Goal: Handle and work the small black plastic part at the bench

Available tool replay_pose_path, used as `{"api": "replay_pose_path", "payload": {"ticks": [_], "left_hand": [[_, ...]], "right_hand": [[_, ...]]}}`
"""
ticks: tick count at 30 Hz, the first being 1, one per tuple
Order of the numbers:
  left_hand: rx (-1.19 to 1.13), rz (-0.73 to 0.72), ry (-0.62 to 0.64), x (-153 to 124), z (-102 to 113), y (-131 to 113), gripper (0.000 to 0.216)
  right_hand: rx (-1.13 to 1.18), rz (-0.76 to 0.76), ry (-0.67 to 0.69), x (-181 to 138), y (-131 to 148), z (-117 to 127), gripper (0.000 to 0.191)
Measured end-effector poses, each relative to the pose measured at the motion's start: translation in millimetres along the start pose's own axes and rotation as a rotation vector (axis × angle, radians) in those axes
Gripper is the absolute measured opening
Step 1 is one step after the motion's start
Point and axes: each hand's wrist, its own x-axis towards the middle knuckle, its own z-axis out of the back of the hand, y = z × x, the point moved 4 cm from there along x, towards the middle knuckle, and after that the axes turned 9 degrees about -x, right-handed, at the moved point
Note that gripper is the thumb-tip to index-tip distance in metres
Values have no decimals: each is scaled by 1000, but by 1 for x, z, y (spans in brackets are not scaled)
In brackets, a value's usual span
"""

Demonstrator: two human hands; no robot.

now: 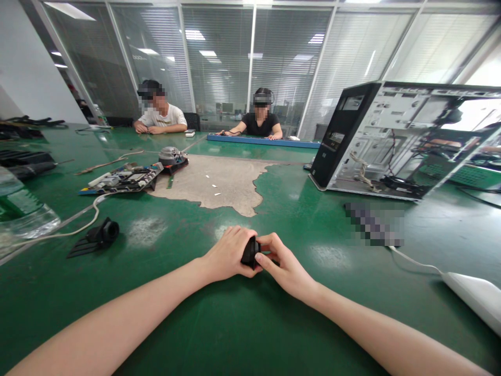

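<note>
Both my hands meet low over the green table point(235, 324) on a small black object point(250, 251). My left hand point(229, 253) is curled around its left side. My right hand point(279, 261) pinches its right side with thumb and fingers. Most of the object is hidden between my fingers, so I cannot tell what it is.
An open computer case point(395, 141) lies on its side at the right. A circuit board point(123, 178) and a round fan part point(172, 158) sit at the left, a black cylindrical piece point(102, 233) nearer. A white cable and device point(475, 295) lie at the right edge. Two people sit at the far side.
</note>
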Motion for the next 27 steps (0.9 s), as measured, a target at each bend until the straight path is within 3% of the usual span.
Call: {"api": "replay_pose_path", "payload": {"ticks": [10,17,21,27], "left_hand": [[-8,1,2,0,0,0,48],[-8,8,10,0,-1,1,49],[-12,2,-6,0,0,0,50],[-12,-1,-3,0,1,-1,48]], "right_hand": [[17,-46,5,2,-3,0,22],[-64,84,-23,-1,0,1,21],[-7,38,-33,1,-2,2,16],[49,-67,-7,2,-3,1,25]]}}
